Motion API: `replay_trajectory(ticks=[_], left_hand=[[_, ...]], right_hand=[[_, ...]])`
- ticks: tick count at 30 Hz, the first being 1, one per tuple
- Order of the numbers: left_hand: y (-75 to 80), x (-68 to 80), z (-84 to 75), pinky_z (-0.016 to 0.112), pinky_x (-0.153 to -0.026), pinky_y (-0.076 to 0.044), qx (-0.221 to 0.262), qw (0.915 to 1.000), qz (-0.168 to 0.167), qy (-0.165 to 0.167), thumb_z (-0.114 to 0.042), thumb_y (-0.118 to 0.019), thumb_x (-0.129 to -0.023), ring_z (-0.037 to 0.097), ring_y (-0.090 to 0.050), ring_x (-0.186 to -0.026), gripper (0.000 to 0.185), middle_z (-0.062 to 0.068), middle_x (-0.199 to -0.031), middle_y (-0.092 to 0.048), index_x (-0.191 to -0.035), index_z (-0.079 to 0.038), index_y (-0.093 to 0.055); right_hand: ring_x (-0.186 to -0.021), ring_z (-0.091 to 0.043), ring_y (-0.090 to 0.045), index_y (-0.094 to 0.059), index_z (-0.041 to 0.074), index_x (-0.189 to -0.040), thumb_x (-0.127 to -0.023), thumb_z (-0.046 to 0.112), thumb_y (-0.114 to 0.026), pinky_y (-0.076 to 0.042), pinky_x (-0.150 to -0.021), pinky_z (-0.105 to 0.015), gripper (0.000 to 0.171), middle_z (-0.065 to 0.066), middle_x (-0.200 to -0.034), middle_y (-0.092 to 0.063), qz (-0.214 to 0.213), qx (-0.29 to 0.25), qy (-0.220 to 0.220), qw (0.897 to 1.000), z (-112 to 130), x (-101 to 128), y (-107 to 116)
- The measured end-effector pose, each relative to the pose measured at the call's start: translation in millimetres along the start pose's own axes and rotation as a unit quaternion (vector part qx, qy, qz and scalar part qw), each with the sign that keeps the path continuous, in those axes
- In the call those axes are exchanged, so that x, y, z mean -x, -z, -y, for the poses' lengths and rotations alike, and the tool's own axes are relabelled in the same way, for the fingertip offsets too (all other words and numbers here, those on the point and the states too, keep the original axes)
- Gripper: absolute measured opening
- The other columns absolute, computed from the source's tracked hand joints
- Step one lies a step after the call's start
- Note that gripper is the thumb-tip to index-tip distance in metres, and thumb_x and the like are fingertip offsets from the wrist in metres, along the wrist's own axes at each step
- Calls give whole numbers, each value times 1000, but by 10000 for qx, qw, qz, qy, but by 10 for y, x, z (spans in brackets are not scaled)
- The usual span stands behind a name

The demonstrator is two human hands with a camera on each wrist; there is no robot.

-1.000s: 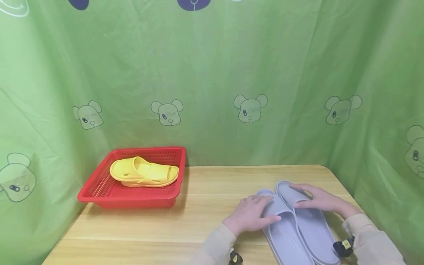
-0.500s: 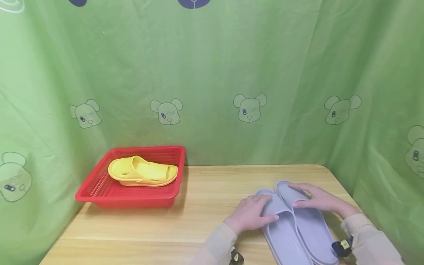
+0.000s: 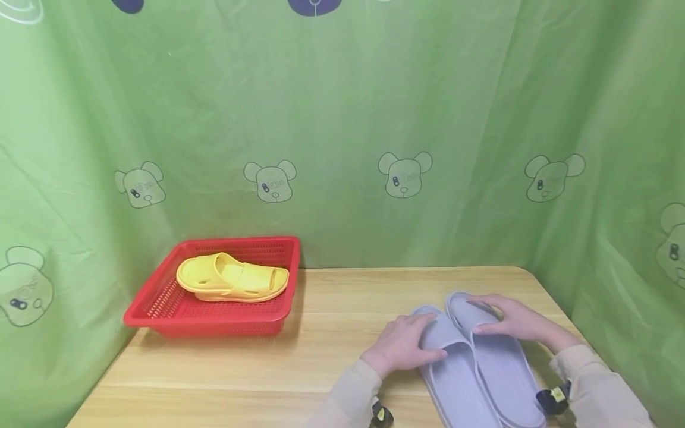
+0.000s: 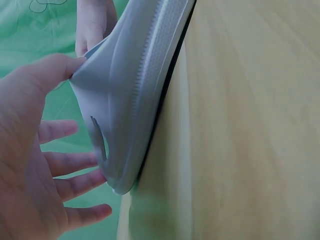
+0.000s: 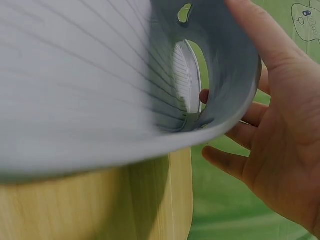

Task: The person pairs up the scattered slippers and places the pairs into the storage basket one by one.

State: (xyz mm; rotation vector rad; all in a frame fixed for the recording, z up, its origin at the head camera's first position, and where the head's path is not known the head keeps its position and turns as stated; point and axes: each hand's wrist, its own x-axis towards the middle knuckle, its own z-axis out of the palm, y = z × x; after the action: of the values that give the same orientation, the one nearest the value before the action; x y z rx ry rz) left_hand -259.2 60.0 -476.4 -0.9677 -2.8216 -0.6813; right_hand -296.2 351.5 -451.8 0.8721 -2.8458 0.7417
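Note:
Two grey slippers lie side by side at the front right of the wooden table (image 3: 294, 368). My left hand (image 3: 407, 343) holds the front of the left grey slipper (image 3: 460, 386), thumb on the strap's rear edge and fingers at the toe. In the left wrist view that hand (image 4: 30, 165) has its thumb on the strap of the slipper (image 4: 135, 90) and splayed fingers touching its toe. My right hand (image 3: 508, 321) holds the right grey slipper (image 3: 505, 368) the same way. The right wrist view shows the hand (image 5: 280, 125) round the strap of the slipper (image 5: 75, 85).
A red mesh basket (image 3: 214, 330) stands at the table's back left with a yellow slipper (image 3: 232, 278) inside. Green cloth with bear prints (image 3: 405, 173) hangs behind and on both sides. Bare wood lies between the basket and the grey slippers.
Both hands stay on the grey slippers with no clear movement. Only the head view shifts slightly.

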Motion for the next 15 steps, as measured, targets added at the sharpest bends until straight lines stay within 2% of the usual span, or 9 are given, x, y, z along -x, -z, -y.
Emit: replay_trajectory(ticks=[5, 15], left_hand=[[17, -6, 27, 18, -82, -48, 140, 9999, -76, 61, -60, -65, -82, 3, -60, -99, 74, -11, -129, -62, -144, -28, -43], [76, 8, 98, 20, -84, -49, 143, 9996, -225, 62, -58, -68, -80, 7, -62, -101, 74, -9, -129, -63, -143, -26, -45]], right_hand=[[-117, -50, -54, -55, -1, -133, -77, 37, -80, -41, -95, -68, 72, -28, -130, -58, -29, 146, 6, 9999, -11, 2, 6], [-118, -47, -54, -56, 0, -133, -78, 39, -79, -40, -97, -64, 71, -24, -131, -59, -197, 297, 31, 9994, 11, -28, 1]])
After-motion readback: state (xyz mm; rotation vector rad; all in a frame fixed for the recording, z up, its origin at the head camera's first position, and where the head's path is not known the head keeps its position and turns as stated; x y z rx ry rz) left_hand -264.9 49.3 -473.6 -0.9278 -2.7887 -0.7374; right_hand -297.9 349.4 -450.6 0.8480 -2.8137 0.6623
